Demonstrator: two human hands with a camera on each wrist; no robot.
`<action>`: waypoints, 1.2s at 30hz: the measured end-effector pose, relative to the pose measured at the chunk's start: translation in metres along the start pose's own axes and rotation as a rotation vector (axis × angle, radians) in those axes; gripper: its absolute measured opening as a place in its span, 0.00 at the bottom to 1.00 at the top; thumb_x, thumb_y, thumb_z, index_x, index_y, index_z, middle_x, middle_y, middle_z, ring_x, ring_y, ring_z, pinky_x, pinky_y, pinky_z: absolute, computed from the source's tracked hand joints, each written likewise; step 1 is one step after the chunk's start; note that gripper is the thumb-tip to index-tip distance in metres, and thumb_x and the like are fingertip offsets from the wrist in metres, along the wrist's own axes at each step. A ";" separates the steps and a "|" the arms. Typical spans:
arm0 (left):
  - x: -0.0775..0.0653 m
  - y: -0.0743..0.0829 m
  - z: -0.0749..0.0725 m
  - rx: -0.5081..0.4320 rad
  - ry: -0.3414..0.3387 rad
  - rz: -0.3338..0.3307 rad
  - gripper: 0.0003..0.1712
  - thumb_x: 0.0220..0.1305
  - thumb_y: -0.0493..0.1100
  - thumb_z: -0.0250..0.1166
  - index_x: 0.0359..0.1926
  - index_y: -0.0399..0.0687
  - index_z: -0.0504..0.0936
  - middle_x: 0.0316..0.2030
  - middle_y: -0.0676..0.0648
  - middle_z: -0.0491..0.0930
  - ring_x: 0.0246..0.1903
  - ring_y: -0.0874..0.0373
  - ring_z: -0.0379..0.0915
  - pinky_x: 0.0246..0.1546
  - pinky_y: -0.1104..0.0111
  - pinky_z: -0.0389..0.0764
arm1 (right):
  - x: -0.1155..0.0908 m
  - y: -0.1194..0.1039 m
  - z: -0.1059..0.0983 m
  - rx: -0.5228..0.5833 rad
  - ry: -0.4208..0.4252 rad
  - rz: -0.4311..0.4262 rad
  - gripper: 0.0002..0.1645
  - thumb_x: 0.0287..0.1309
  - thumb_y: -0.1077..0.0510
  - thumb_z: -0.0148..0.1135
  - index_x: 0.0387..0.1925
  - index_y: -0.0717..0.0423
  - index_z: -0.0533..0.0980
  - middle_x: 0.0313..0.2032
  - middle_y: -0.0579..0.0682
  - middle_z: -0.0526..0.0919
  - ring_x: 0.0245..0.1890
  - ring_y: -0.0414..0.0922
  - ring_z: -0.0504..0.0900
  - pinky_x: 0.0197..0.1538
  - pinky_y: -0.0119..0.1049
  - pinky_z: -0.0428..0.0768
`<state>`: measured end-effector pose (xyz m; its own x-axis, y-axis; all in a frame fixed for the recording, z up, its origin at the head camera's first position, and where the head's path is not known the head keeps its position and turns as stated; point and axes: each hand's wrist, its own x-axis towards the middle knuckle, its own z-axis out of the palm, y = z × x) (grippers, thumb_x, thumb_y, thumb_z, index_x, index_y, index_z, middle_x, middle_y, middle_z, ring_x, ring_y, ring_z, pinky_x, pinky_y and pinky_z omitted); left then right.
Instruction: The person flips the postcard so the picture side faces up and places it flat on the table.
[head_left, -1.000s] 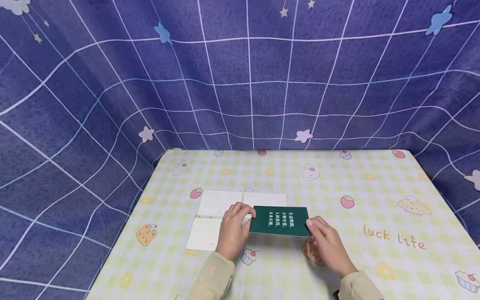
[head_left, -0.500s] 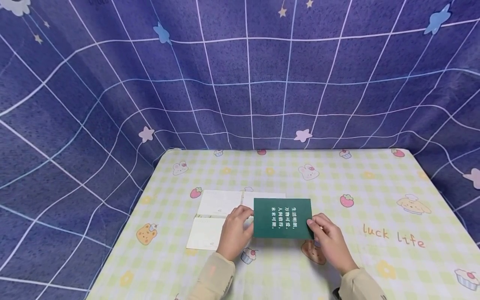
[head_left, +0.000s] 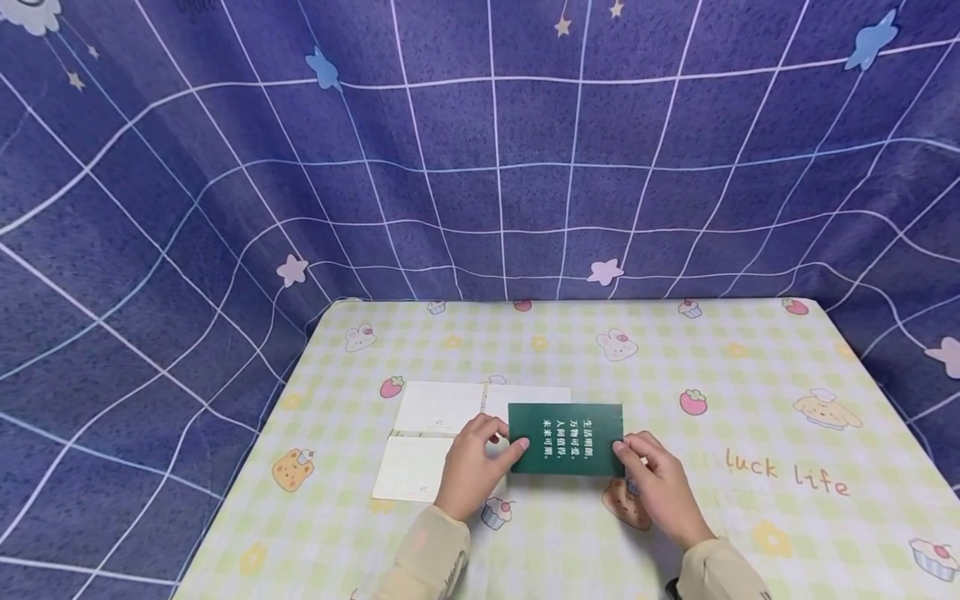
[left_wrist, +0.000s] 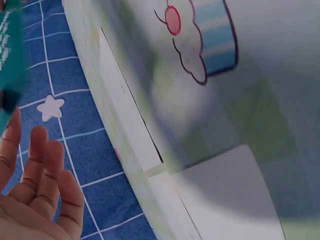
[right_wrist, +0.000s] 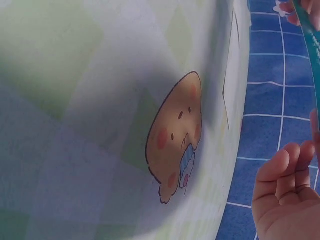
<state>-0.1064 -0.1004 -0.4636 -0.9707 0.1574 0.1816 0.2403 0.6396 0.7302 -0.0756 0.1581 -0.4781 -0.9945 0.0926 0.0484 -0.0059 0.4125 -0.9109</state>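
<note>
A dark green card (head_left: 558, 450) with white lettering is held up above the table between both hands. My left hand (head_left: 474, 467) pinches its left edge, thumb on the printed face. At the card's right edge my right hand (head_left: 658, 482) pinches it too, thumb in front. In the left wrist view the card (left_wrist: 11, 65) shows at the upper left, over the curled fingers of the left hand (left_wrist: 37, 190). The right wrist view catches only a thin strip of the card (right_wrist: 311, 50) above the right hand (right_wrist: 287, 195).
Three white cards lie flat on the table: one at the back left (head_left: 441, 404), one at the front left (head_left: 405, 468), and one behind the green card (head_left: 536, 395), partly hidden. A patterned cloth (head_left: 750, 533) covers the table; a blue curtain (head_left: 540, 192) hangs behind.
The green card first tipped up to show more of its face, then leaned back a little. My left thumb has come onto the front of the card. The white cards stay put.
</note>
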 end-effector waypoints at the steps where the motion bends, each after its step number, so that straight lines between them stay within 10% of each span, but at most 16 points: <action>1: 0.000 0.000 0.001 0.000 0.001 -0.007 0.15 0.65 0.56 0.69 0.32 0.53 0.78 0.38 0.54 0.77 0.39 0.57 0.73 0.36 0.66 0.72 | 0.000 0.000 0.000 -0.003 -0.002 0.002 0.14 0.75 0.54 0.56 0.33 0.54 0.81 0.40 0.44 0.79 0.39 0.38 0.71 0.40 0.32 0.67; 36: -0.002 0.008 0.015 0.053 0.008 0.029 0.14 0.60 0.53 0.74 0.27 0.54 0.80 0.37 0.54 0.79 0.35 0.56 0.72 0.32 0.68 0.71 | -0.007 0.009 -0.018 -0.136 0.030 0.003 0.17 0.63 0.48 0.71 0.23 0.50 0.79 0.35 0.43 0.76 0.29 0.38 0.72 0.34 0.31 0.72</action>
<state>-0.1028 -0.0842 -0.4687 -0.9633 0.1702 0.2077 0.2676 0.6738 0.6887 -0.0666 0.1776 -0.4796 -0.9910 0.1201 0.0599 0.0131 0.5308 -0.8474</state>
